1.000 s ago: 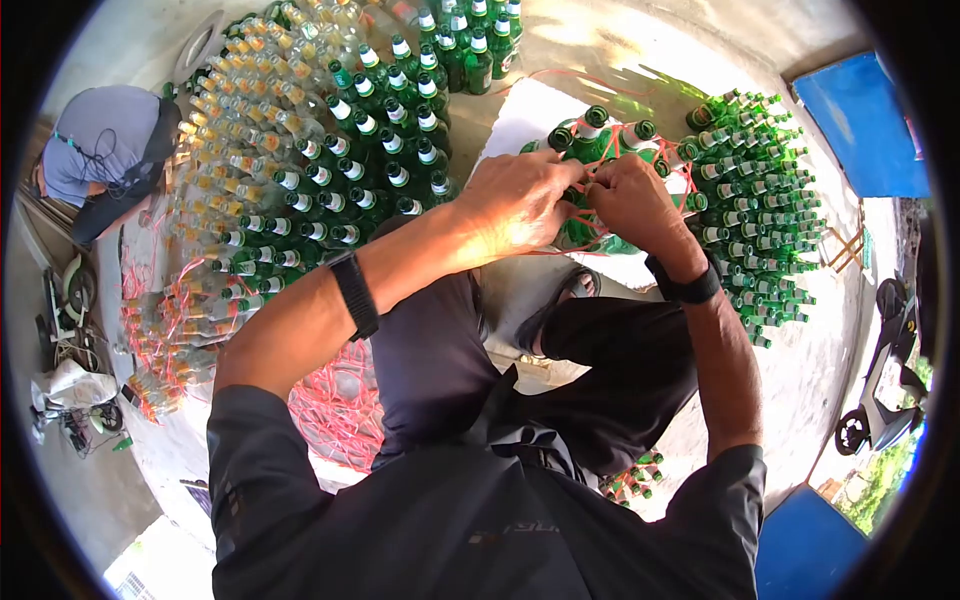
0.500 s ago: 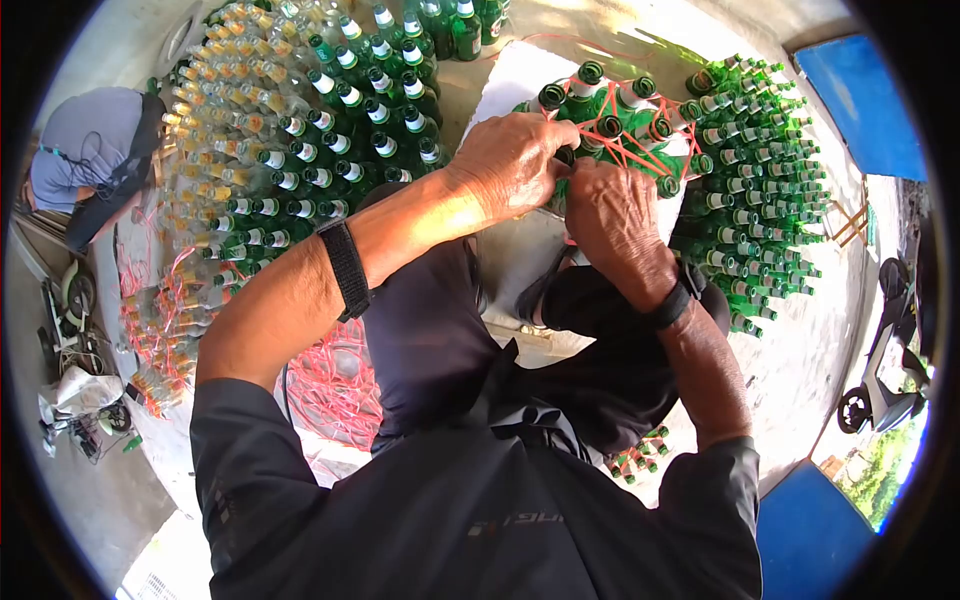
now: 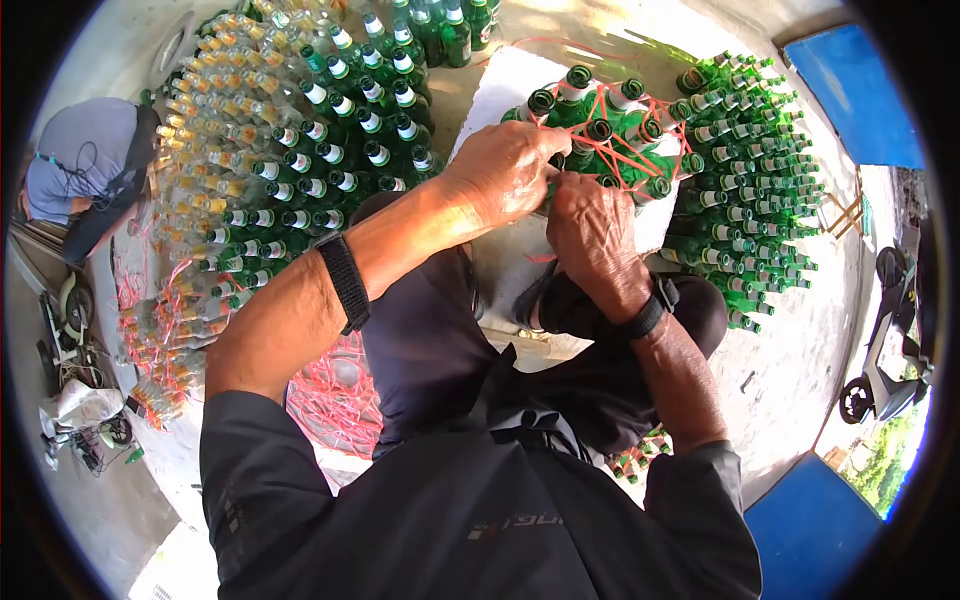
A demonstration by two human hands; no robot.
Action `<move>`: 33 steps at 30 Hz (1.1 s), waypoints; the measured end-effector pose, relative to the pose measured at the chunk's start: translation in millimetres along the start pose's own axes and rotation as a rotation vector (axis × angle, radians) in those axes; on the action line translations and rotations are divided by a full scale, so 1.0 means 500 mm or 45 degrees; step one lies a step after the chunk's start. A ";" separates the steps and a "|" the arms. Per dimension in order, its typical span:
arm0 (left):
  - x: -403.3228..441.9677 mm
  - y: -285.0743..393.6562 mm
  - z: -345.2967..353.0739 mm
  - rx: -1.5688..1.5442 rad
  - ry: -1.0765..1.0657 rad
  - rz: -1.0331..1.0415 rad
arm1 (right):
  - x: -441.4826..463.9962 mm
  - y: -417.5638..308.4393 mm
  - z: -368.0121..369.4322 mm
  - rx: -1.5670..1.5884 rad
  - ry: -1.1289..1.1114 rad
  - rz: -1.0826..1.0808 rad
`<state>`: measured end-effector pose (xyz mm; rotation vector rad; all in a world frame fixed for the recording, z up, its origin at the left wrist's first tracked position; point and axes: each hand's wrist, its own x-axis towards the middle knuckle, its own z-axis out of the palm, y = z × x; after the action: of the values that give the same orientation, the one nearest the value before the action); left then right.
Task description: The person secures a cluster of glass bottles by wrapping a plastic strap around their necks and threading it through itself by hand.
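Observation:
A cluster of several green bottles (image 3: 628,95) stands on a white board (image 3: 512,72), with red string (image 3: 622,160) laced between and around the necks. My left hand (image 3: 508,172) is closed at the cluster's near left side, thumb and forefinger pinched by a bottle neck. Right beside it, my right hand (image 3: 594,228) is closed too, its fingertips almost meeting the left ones. Both seem to pinch the string, but the piece between the fingertips is too small to make out.
Many green bottles (image 3: 745,190) stand to the right; green and clear bottles (image 3: 235,125) crowd the left. Red string (image 3: 335,400) lies heaped by my left leg. Another person (image 3: 85,165) bends at the far left. A scooter (image 3: 885,370) is at the right edge.
Both hands have moved from over the middle of the bottle cluster to its near left side and stay close together. More of the string lacing now shows.

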<state>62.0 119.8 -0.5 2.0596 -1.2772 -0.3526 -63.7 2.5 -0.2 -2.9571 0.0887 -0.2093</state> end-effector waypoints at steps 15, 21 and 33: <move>0.002 -0.022 0.005 -0.096 -0.021 0.136 | -0.034 -0.010 0.075 0.192 0.199 0.166; -0.021 -0.027 -0.020 -0.198 0.043 0.004 | -0.042 -0.002 0.070 0.362 0.337 0.232; -0.046 0.084 -0.080 -0.704 -0.206 -0.389 | -0.062 -0.004 0.081 0.568 0.458 0.243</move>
<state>44.1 143.5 54.2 1.7588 -0.8215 -0.9173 -88.3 13.7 -43.2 -2.4215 0.3228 -0.6396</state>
